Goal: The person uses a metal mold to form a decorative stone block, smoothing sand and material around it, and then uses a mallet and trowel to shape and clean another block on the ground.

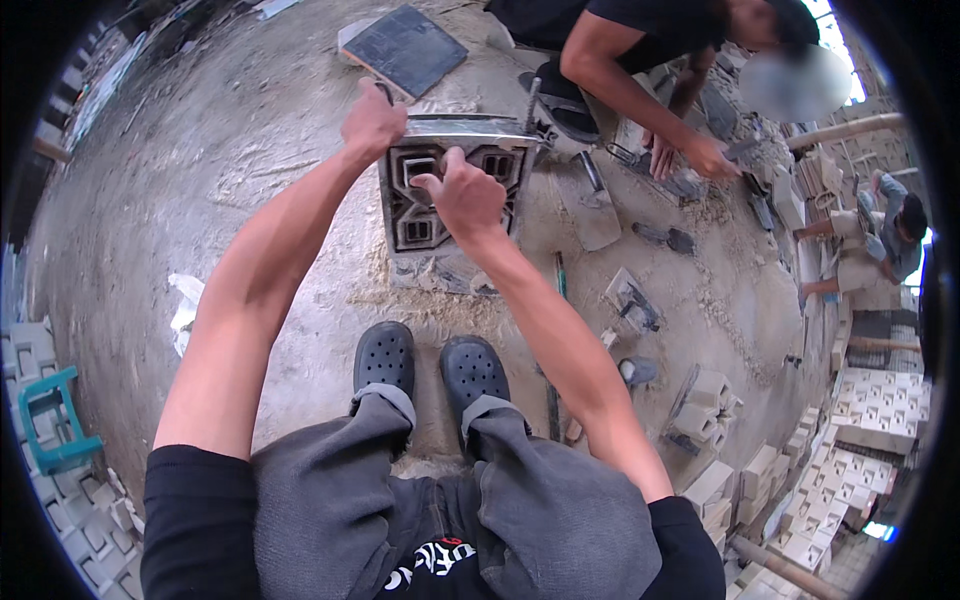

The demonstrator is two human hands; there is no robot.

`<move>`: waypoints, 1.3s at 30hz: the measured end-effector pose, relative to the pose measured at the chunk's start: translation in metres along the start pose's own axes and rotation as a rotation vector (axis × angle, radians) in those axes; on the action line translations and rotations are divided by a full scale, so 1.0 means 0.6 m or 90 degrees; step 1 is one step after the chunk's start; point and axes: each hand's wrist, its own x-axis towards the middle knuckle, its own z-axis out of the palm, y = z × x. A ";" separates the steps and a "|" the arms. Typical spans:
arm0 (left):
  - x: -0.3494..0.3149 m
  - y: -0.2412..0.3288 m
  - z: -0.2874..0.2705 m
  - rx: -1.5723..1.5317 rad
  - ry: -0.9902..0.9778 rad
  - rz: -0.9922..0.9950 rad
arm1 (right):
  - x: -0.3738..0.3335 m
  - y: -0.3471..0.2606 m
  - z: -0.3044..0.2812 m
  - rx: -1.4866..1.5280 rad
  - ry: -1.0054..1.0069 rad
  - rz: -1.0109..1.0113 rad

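Note:
A square metal block mould (pixel 412 232) with a dark, patterned face of slots and ridges stands on the ground in front of my feet. My left hand (pixel 375 122) is closed at its far left corner, beside a dark curved piece that looks like a handle. Over the patterned face, my right hand (pixel 468 200) grips at a ridge, thumb to the left and forefinger pointing away from me. Its other fingers are curled and partly hidden. A flat metal plate edge (pixel 465 127) and an upright threaded rod (pixel 532 105) are at the mould's far side.
A dark square board (pixel 405 50) lies beyond the mould. To the right are a trowel (pixel 597 215), smaller tools (pixel 665 238) and pale cast blocks (pixel 705 400). A co-worker (pixel 640 60) crouches at the far right; another person (pixel 890 230) bends farther off. A teal stool (pixel 55 420) stands left.

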 end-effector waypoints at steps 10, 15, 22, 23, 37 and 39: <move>-0.002 0.007 -0.003 -0.017 0.018 -0.025 | -0.007 -0.002 -0.006 -0.058 0.006 -0.265; -0.008 0.023 -0.003 -0.010 0.022 -0.014 | 0.030 0.036 0.005 -0.079 -0.031 -0.384; -0.014 0.013 -0.008 -0.038 0.021 -0.030 | 0.025 0.019 -0.004 -0.053 0.013 -0.423; -0.016 0.013 -0.007 -0.044 0.025 -0.029 | 0.024 0.017 -0.005 -0.057 0.004 -0.426; -0.020 0.008 -0.012 -0.082 0.012 -0.028 | -0.003 -0.029 -0.063 -0.059 -0.016 -0.479; -0.019 0.004 -0.013 -0.081 0.010 -0.028 | -0.047 -0.033 -0.069 -0.039 -0.037 -0.480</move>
